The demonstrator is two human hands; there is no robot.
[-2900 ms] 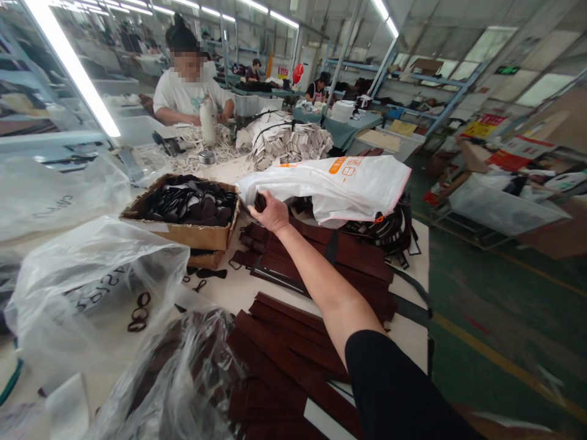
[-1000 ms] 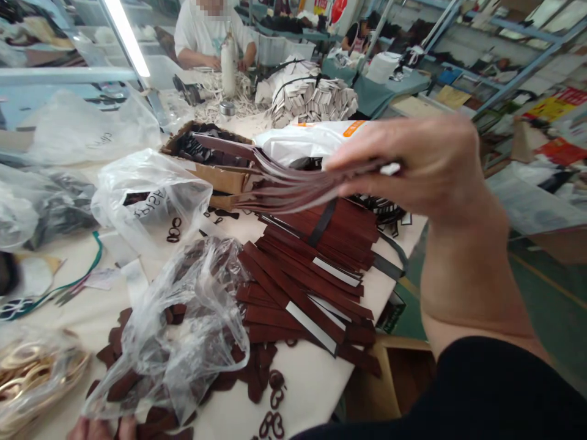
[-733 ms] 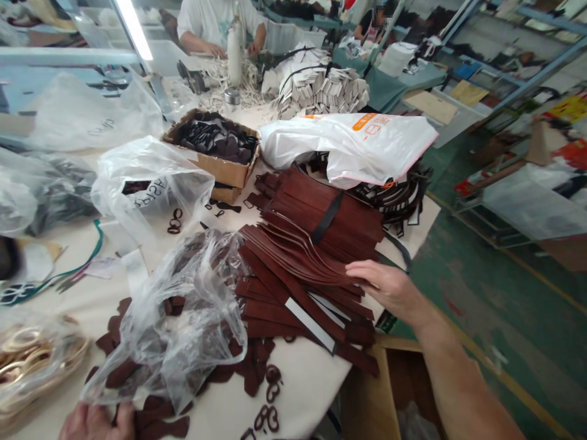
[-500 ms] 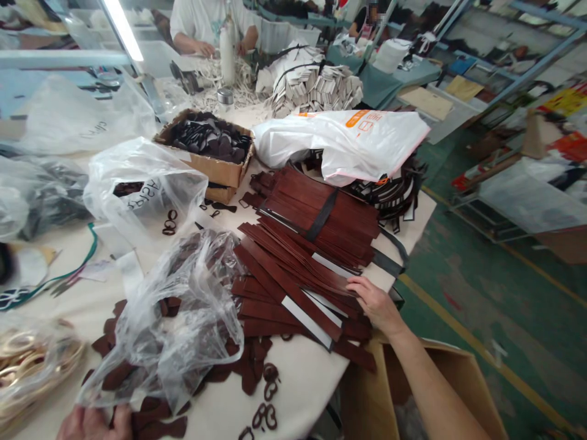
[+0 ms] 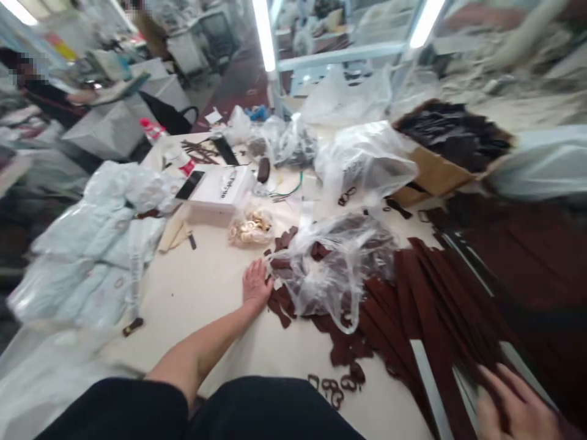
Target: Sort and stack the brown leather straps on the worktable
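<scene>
Fingers (image 5: 261, 269) touch plastic bag (image 5: 334, 269); leather strips (image 5: 435, 305) beside.

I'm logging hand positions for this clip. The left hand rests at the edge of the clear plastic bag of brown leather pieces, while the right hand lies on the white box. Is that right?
Not quite. The head view shows the right hand on the brown leather strips at the lower right, far from the white box. The left hand does rest at the edge of the clear plastic bag.
</scene>
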